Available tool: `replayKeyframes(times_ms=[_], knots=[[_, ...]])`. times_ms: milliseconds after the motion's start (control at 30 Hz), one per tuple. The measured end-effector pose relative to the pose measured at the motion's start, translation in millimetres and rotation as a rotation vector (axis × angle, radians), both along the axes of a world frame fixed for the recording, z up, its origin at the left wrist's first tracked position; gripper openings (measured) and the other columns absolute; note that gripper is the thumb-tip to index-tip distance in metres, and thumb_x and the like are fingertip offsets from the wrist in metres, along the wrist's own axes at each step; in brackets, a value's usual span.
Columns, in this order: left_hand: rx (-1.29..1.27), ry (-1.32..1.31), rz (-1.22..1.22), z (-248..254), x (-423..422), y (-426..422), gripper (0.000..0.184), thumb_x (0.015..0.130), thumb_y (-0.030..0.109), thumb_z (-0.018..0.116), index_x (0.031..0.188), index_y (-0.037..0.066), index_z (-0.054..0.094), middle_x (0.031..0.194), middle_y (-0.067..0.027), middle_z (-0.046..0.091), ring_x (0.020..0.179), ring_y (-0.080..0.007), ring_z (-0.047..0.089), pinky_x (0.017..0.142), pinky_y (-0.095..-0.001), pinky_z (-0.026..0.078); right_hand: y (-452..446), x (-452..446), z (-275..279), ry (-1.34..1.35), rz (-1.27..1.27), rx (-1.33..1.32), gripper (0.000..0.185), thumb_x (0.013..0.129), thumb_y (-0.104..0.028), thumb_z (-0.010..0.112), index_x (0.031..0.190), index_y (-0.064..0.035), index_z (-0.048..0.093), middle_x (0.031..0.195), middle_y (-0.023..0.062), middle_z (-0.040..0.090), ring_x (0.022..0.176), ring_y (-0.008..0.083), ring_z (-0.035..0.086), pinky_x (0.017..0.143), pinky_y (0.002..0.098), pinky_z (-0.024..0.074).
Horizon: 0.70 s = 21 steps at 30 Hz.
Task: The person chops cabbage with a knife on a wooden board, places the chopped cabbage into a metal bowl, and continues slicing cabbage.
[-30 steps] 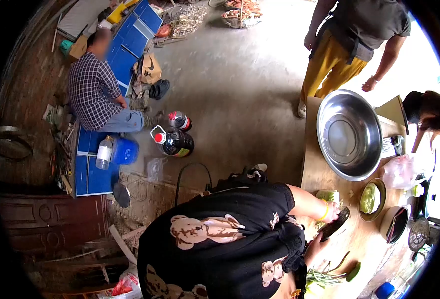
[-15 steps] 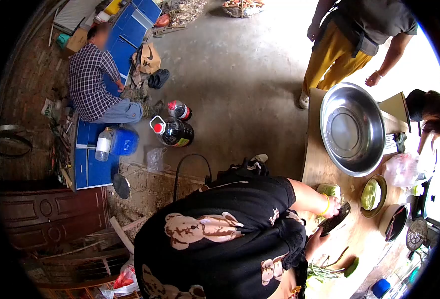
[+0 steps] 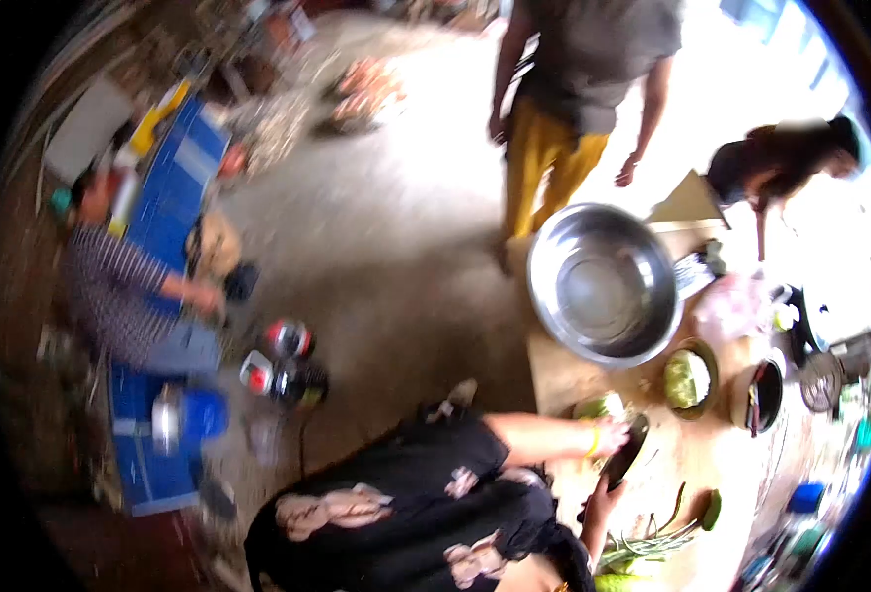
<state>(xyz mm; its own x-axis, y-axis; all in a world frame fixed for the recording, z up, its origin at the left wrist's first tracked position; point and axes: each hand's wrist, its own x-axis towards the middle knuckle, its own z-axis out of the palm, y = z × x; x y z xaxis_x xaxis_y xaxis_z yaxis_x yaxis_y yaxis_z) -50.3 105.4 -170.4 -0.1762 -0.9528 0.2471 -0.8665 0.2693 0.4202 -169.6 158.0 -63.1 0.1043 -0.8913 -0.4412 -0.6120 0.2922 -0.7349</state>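
Note:
My right hand [image 3: 603, 501] is closed around a kitchen knife [image 3: 633, 449] whose broad dark blade is raised a little over the wooden table. Against the blade's near side is my left hand [image 3: 608, 438], with a yellow band at the wrist; its fingers are blurred, so their grip cannot be made out. A pale green cabbage piece [image 3: 603, 406] lies just beyond the left wrist. Long green stalks [image 3: 653, 546] lie near my right forearm, beside a dark green cucumber-like vegetable [image 3: 713, 509].
A large steel basin [image 3: 603, 286] stands at the table's [image 3: 559, 380] left end. Beyond my hands are a bowl [image 3: 709, 398] with cabbage, a dark-lined pot [image 3: 766, 395] and a pinkish plastic bag [image 3: 731, 308]. One person [image 3: 593, 79] stands past the basin; another [image 3: 125, 286] sits by blue cabinets.
My view has swung, shifting the table leftward in the picture and blurring it. Both hands remain at the knife. The seated person's arm now reaches farther forward.

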Motion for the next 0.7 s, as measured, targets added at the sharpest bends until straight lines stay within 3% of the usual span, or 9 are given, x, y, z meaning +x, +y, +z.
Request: replayKeyframes(times_ms=[100, 167, 200, 267, 333, 567, 700], knots=[[0.039, -0.190, -0.179, 33.8, 21.6, 11.7, 0.020, 0.073, 0.029, 0.051, 0.079, 0.016, 0.064, 0.096, -0.0007, 0.054, 0.104, -0.0207, 0.043, 0.086, -0.0408, 0.037, -8.9, -32.5, -68.3, 0.015, 0.031, -0.236, 0.029, 0.082, -0.027, 0.055, 0.088, 0.0005, 0.048, 0.060, 0.0167, 0.052, 0.044, 0.0263, 0.051, 0.041, 0.0376, 0.0402], [-0.067, -0.177, -0.161, 20.1, 20.6, 9.0, 0.020, 0.074, 0.029, 0.049, 0.080, 0.018, 0.064, 0.097, 0.0000, 0.054, 0.103, -0.0210, 0.045, 0.089, -0.0396, 0.036, -5.3, -22.2, -51.0, 0.112, 0.059, -0.251, 0.025, 0.081, -0.023, 0.055, 0.086, 0.0011, 0.049, 0.058, 0.0180, 0.052, 0.045, 0.0304, 0.053, 0.044, 0.0398, 0.0413], [-0.069, -0.176, -0.148, 17.2, 19.2, 9.3, 0.020, 0.073, 0.029, 0.049, 0.081, 0.018, 0.064, 0.098, 0.0001, 0.054, 0.102, -0.0211, 0.045, 0.089, -0.0391, 0.035, -8.7, -27.3, -63.0, 0.090, 0.094, -0.301, 0.024, 0.081, -0.021, 0.055, 0.083, 0.0016, 0.049, 0.056, 0.0171, 0.052, 0.044, 0.0296, 0.053, 0.043, 0.0394, 0.0415], [-0.159, -0.152, -0.109, 3.1, 17.8, 7.4, 0.020, 0.072, 0.027, 0.049, 0.081, 0.018, 0.064, 0.099, 0.0003, 0.054, 0.102, -0.0210, 0.045, 0.090, -0.0387, 0.035, 3.9, 1.0, -5.9, 0.008, -0.026, -0.154, 0.020, 0.079, -0.017, 0.057, 0.081, 0.0016, 0.049, 0.055, 0.0163, 0.051, 0.045, 0.0285, 0.054, 0.045, 0.0397, 0.0417], [0.017, -0.213, -0.219, 15.3, 21.8, 9.1, 0.020, 0.072, 0.026, 0.048, 0.081, 0.017, 0.064, 0.099, 0.0001, 0.054, 0.102, -0.0210, 0.045, 0.090, -0.0384, 0.035, 3.9, -0.5, -13.0, 0.008, -0.033, -0.182, 0.019, 0.078, -0.015, 0.057, 0.080, 0.0016, 0.049, 0.055, 0.0157, 0.051, 0.045, 0.0276, 0.053, 0.046, 0.0396, 0.0416], [-0.220, -0.206, -0.188, 21.6, 27.7, 14.1, 0.017, 0.069, 0.025, 0.049, 0.075, 0.018, 0.063, 0.092, 0.0009, 0.053, 0.092, -0.0194, 0.047, 0.080, -0.0358, 0.038, 2.0, -7.3, -28.1, 0.025, -0.013, -0.256, 0.016, 0.075, -0.010, 0.059, 0.077, 0.0014, 0.048, 0.056, 0.0149, 0.051, 0.047, 0.0279, 0.050, 0.048, 0.0393, 0.0406], [-0.053, -0.219, -0.205, 17.6, 25.1, 11.3, 0.020, 0.074, 0.027, 0.048, 0.080, 0.019, 0.065, 0.100, 0.0001, 0.054, 0.101, -0.0218, 0.045, 0.085, -0.0410, 0.035, 1.0, -7.8, -34.6, 0.050, 0.005, -0.304, 0.017, 0.075, -0.010, 0.059, 0.076, 0.0014, 0.047, 0.058, 0.0162, 0.051, 0.050, 0.0294, 0.051, 0.050, 0.0400, 0.0405]])
